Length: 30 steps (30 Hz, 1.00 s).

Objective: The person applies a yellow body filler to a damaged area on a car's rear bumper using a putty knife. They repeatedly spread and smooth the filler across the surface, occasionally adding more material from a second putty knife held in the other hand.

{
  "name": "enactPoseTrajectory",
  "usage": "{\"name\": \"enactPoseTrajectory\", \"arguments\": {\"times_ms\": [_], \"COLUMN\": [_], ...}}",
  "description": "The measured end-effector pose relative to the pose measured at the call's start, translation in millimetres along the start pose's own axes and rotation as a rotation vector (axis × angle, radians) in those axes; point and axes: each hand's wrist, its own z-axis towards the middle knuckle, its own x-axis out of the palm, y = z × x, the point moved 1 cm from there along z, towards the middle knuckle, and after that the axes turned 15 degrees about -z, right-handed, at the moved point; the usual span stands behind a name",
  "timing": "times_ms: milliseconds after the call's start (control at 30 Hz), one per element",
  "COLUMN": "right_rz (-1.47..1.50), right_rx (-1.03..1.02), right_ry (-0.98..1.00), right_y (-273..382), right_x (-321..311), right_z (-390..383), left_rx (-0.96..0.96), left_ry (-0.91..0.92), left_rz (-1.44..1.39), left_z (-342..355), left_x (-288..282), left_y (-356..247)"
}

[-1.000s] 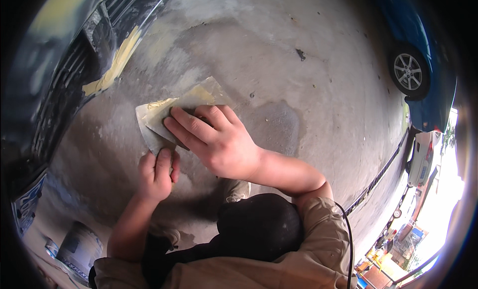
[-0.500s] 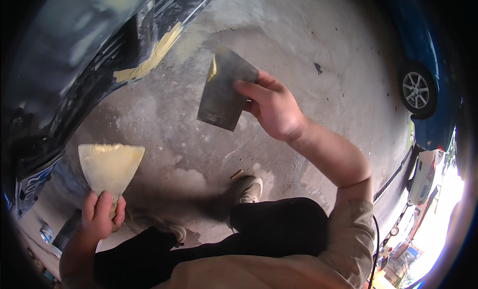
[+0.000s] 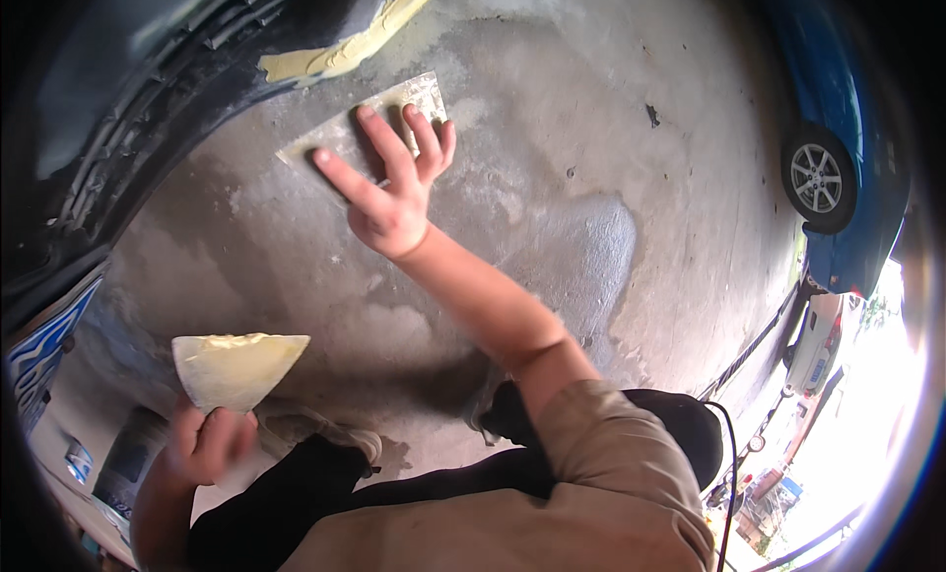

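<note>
Against the dark car bumper (image 3: 187, 99) at the upper left runs a strip of pale yellow filler (image 3: 345, 56), uneven along its surface. My right hand (image 3: 394, 212) reaches up with fingers spread over a flat rectangular spreader (image 3: 340, 138), which is smeared with pale residue. The spreader is tilted just below the filler strip; whether it touches the bumper I cannot tell. Lower left, my left hand (image 3: 210, 452), slightly blurred, grips a wide putty knife (image 3: 241, 367) by its mostly hidden handle. Yellow filler lies along that blade's upper edge.
A blue and white number plate (image 3: 49, 336) hangs on the car's front. By it on the concrete floor (image 3: 532, 178) lies a dark cylindrical container (image 3: 133, 459). My shoe (image 3: 357, 442) is below. A blue car (image 3: 857, 138) stands right, with a white car (image 3: 816, 345) beyond.
My right hand has swung left toward the bumper, turning the spreader so its other face shows. The left hand and putty knife have sunk slightly and shifted right. The bumper sits higher in view.
</note>
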Motion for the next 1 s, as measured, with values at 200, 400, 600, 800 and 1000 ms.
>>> {"name": "enactPoseTrajectory", "arguments": {"times_ms": [200,400,600,800,1000], "right_rz": [-0.186,-0.243,-0.332,-0.294,-0.269], "right_rx": [-0.002,-0.054,-0.069,-0.098,-0.097], "right_ry": [-0.164,-0.265,-0.239,-0.215,-0.289], "right_y": [-1,1,3,-3,-18], "right_x": [41,53,67,65,56], "right_z": [-1,22,12,3,8], "left_rx": [-0.024,0.075,0.236,0.108,0.255], "left_ry": [0.110,0.114,0.086,0.157,0.116], "left_rz": [0.379,0.304,0.204,-0.085,0.118], "left_z": [-23,-2,12,17,9], "left_x": [-24,-11,4,6,-3], "left_y": [20,14,10,-1,19]}}
